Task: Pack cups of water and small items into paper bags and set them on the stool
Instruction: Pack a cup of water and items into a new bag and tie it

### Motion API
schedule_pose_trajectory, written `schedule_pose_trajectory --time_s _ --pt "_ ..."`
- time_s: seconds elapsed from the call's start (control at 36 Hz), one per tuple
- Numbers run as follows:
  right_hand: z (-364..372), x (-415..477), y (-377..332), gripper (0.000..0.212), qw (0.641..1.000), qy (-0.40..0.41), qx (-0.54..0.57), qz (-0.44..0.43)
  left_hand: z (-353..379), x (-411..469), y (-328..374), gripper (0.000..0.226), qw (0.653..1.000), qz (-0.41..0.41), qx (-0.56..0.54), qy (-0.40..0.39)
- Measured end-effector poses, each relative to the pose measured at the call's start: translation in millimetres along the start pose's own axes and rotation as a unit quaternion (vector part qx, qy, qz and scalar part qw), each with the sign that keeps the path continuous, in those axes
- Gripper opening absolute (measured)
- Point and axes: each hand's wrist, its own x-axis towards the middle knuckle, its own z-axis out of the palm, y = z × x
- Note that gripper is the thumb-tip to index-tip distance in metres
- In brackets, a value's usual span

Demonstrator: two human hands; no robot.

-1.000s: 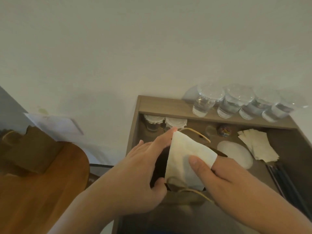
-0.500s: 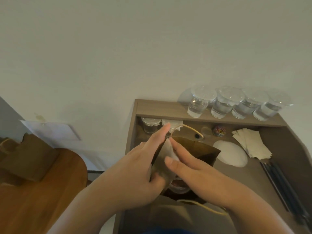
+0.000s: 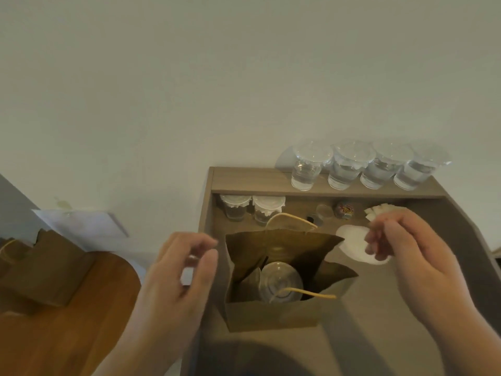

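Observation:
An open brown paper bag [image 3: 271, 317] stands on the desk in front of me. Inside it sit a clear lidded cup [image 3: 280, 280] and a white napkin [image 3: 250, 278] tucked at its left. My left hand [image 3: 179, 272] hovers just left of the bag, fingers loosely curled and holding nothing. My right hand [image 3: 406, 245] hovers to the right of the bag, also loosely curled and empty. Several lidded cups of water [image 3: 352, 169] line the back shelf. The wooden stool [image 3: 67, 321] at the left bears another brown paper bag [image 3: 40, 267].
Two lidded cups [image 3: 252, 210] stand under the shelf behind the bag. A small colourful item [image 3: 343, 210], a small clear container [image 3: 324, 211], a stack of napkins [image 3: 379, 211] and a round white pad [image 3: 352, 242] lie at the right. The wall is close behind.
The white napkin held over the bag went down inside it. Both hands then let go and drew apart to either side of the bag.

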Motion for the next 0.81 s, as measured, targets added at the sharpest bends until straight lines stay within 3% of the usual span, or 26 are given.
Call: schedule_pose_trajectory --time_s 0.03,0.11,0.17,0.22,0.28,0.36,0.56,0.67,0.72,0.81 --pt "-2.6 -6.7 11.0 0.033 1.000 -0.008 -0.014 0.018 -2.5 -4.7 -8.7 0.024 0.999 -0.034 -0.007 -0.017" --pt "-2.9 -29.2 42.1 0.061 0.994 -0.074 0.001 0.083 -6.3 -11.6 -29.0 0.070 0.981 -0.114 0.023 -0.152" --pt "2.0 -40.2 57.2 0.070 0.985 -0.134 0.011 0.104 1.9 -11.6 -34.1 0.076 0.958 -0.156 0.036 -0.240" --pt "11.3 -46.1 62.2 0.069 0.977 -0.179 0.013 0.112 15.1 -10.7 -32.5 0.078 0.949 -0.154 0.040 -0.271" --pt "19.7 -47.3 64.5 0.067 0.970 -0.212 0.008 0.121 28.5 -9.9 -26.9 0.074 0.954 -0.134 0.054 -0.261" --pt "29.1 -43.0 65.8 0.029 0.970 -0.217 0.020 0.111 43.5 -5.1 -15.9 0.053 0.967 -0.116 0.056 -0.219" --pt "24.9 -26.2 71.0 0.029 0.967 -0.214 0.025 0.136 50.2 -1.5 -21.0 0.041 0.978 -0.074 0.047 -0.191" --pt "22.2 -23.3 85.1 0.004 0.982 -0.171 -0.031 0.072 47.3 1.2 -26.4 0.017 0.989 -0.035 0.095 -0.109" --pt "22.1 -21.4 88.6 0.003 0.984 -0.166 -0.051 0.040 45.7 2.8 -25.9 0.004 0.990 -0.029 0.095 -0.098" --pt "25.3 -21.2 87.6 0.014 0.984 -0.168 0.004 0.065 48.8 0.9 -21.1 0.025 0.992 -0.041 0.060 -0.103"
